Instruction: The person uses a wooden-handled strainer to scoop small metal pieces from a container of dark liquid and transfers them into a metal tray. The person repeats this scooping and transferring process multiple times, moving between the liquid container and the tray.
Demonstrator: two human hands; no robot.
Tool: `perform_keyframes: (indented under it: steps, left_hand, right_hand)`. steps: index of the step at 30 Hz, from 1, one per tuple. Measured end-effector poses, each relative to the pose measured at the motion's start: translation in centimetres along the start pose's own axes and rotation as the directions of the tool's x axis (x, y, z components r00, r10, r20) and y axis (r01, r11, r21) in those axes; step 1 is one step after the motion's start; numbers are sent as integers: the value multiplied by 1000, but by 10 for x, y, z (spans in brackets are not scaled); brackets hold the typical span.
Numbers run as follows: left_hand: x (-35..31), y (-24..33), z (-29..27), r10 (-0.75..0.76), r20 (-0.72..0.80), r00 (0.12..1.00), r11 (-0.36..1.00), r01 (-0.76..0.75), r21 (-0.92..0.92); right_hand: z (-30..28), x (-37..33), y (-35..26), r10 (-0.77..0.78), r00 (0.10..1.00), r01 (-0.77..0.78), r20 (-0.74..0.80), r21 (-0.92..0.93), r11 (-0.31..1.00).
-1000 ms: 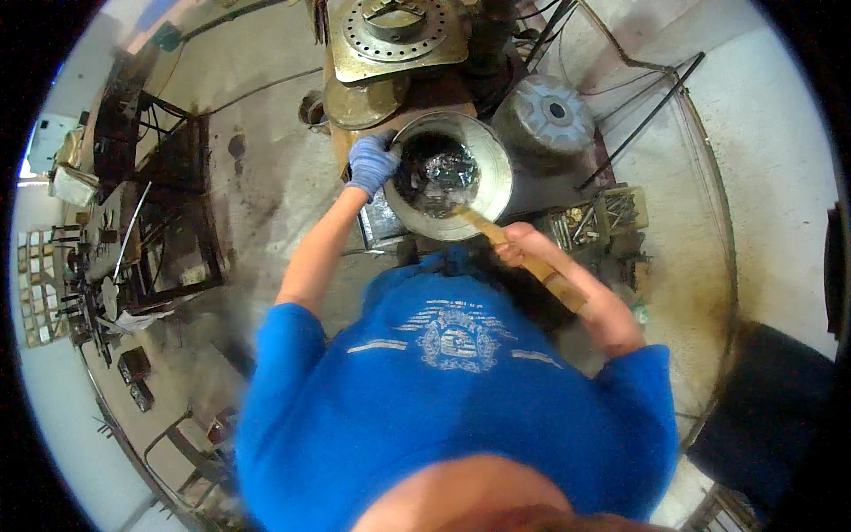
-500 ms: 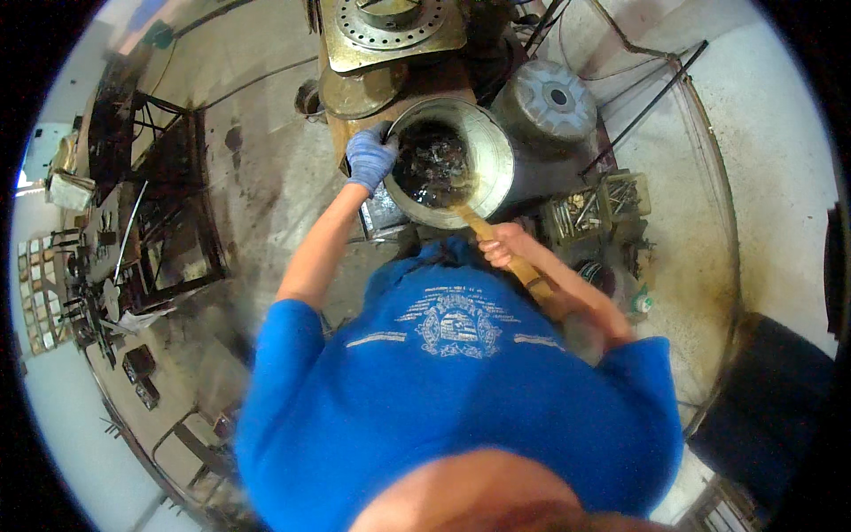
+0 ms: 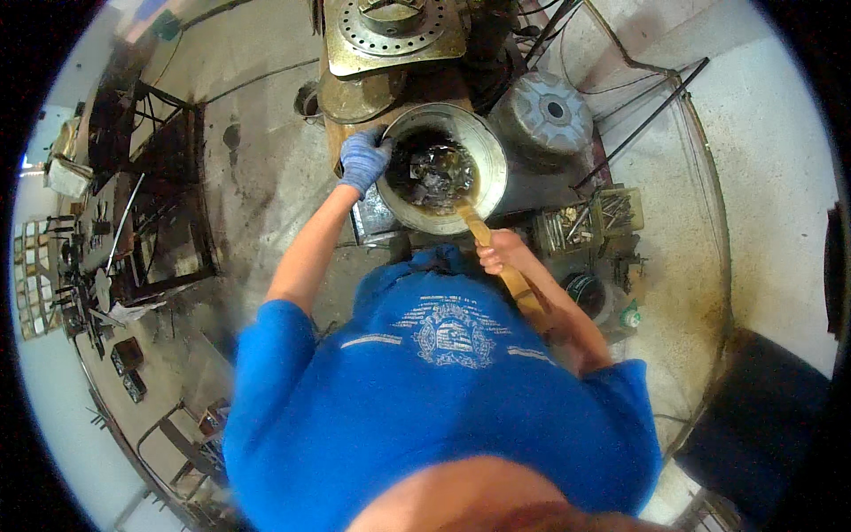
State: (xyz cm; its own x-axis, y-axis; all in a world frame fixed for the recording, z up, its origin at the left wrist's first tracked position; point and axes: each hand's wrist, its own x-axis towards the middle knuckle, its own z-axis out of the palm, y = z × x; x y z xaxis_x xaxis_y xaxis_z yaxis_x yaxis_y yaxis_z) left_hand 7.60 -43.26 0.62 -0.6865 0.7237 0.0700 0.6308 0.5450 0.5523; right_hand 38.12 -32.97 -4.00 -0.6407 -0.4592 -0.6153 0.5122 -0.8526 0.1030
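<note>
A round metal bucket [image 3: 493, 168] stands before me, holding a dark, shiny liquid [image 3: 434, 173] whose surface is rippled and reflective. My left hand [image 3: 363, 160], in a blue knitted glove, is closed over the bucket's left rim. Bare and wrapped round a flat wooden stick [image 3: 477, 223], my right hand [image 3: 500, 251] is just outside the near right rim. The stick slants over that rim, its far end down in the liquid and out of sight. Its near end runs back under my right forearm.
Beyond the bucket is a machine with a round perforated plate [image 3: 390, 37]. A lidded metal drum [image 3: 542, 111] stands to the right. Nearer lie bins of metal parts [image 3: 567, 228] and an open container [image 3: 585, 293]. A dark metal rack [image 3: 168, 230] stands at left.
The liquid's surface has shifted and its reflections differ. The stick's dipped end has moved slightly within the bucket. Both hands keep their holds, and the whole view has shifted a little.
</note>
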Motion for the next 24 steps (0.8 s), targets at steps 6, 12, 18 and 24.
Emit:
perform_keyframes:
  steps: [6,12,18,24]
  left_hand:
    - [-3,-11,-9,-44,27,999,997,45,-55]
    - [2,0,-6,-1,-6,1000,998,1,-69]
    - [6,2,-1,72,22,997,997,-71,-31]
    - [5,12,-6,61,63,996,996,-56,-73]
  right_hand:
    - [-4,-28,31,-128,970,122,208,40,992]
    - [-2,-11,18,-201,972,211,122,-74,975]
    - [-7,6,15,-33,984,25,176,47,999]
    - [7,-21,5,-113,981,111,159,25,994]
